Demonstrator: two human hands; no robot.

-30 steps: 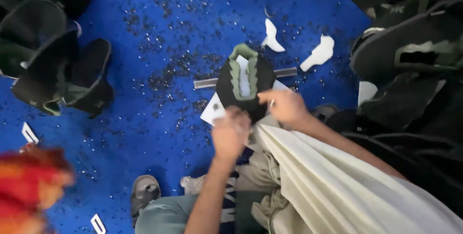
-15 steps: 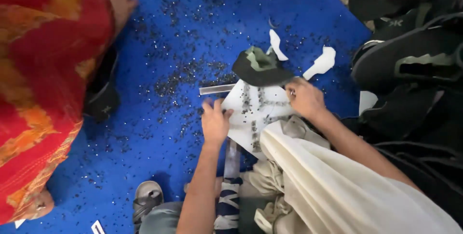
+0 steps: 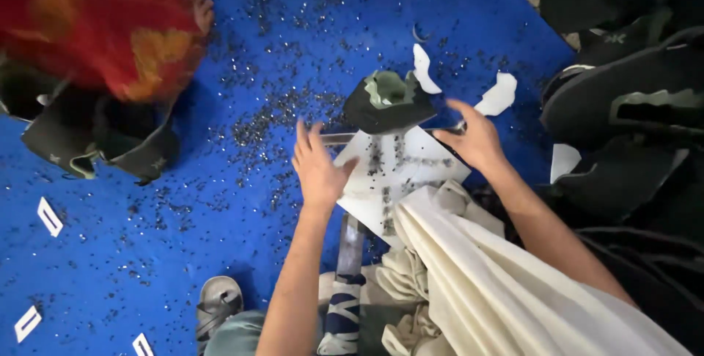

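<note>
Two hands over one white board (image 3: 400, 169), both empty. Left hand (image 3: 317, 169) spread, fingers apart and raised, thumb just at the board's left edge, holding nothing. Right hand (image 3: 477, 140) likewise loose, fingers slightly curled, hovering at the board's far right corner, near a thin metal bar (image 3: 341, 137) behind it; cannot tell whether fingertips touch that bar. Judged as let go on both sides, so as to leave the board lying flat, bearing rows of dark grit in crossing lines. Just beyond the board's far edge, touching it, a black shoe upper (image 3: 387, 99) with a green lining, well clear of either palm and between the two hands. Past that, two white cut scraps (image 3: 499, 93). Nearer than the board, cream cloth (image 3: 469, 268) draped over the lap and a sandal (image 3: 217, 301) off to the near left. Underneath all, a blue mat (image 3: 147, 253) sprinkled with black specks. Far left of the board, a person in a red and orange garment (image 3: 103, 26) above more black shoe uppers (image 3: 103, 136). Right of the board, a heap of black shoe uppers (image 3: 631, 107).
</note>
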